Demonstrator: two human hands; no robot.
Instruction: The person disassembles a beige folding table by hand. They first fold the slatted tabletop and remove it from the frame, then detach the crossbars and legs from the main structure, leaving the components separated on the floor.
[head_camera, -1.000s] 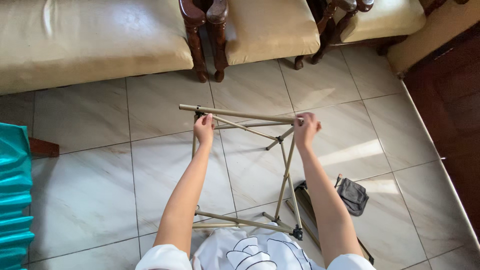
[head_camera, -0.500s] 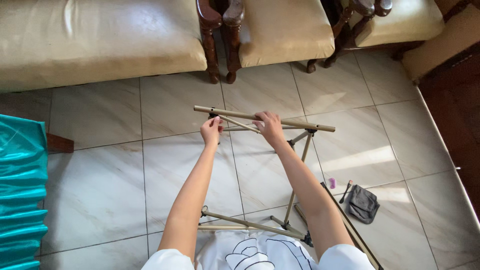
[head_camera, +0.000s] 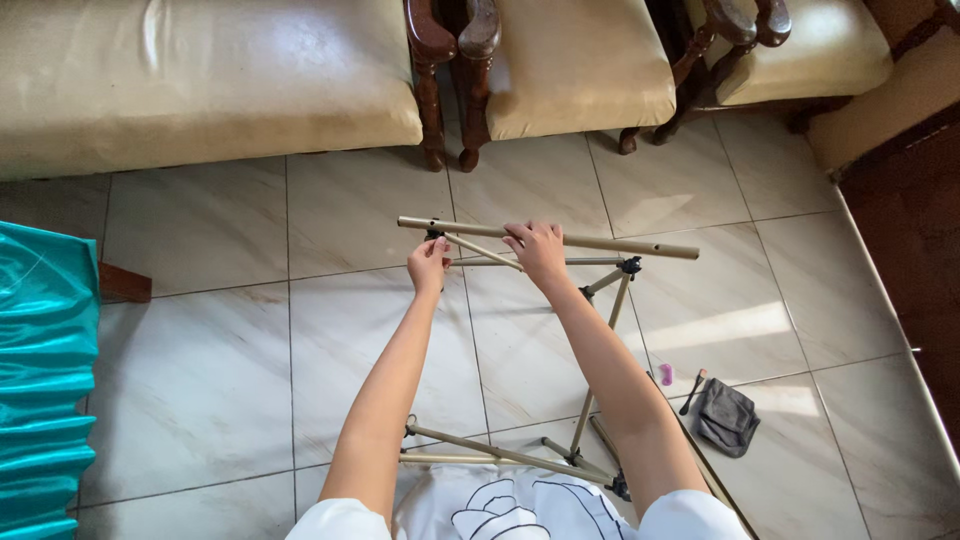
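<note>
both hands gripped the thin beige metal folding frame (head_camera: 560, 243), the left hand (head_camera: 430, 264) closed at its black joint and the right hand (head_camera: 540, 250) wrapped over the top bar, so a steady, even hold seemed best.

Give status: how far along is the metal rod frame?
Done: lower beige rods already joined near the floor. In hand: left hand grips a black joint, right hand rests on the long beige top rod. Left: inner struts look loose, angled.

Right hand (head_camera: 538, 250) — now inward, beside left hand (head_camera: 430, 262)
</note>
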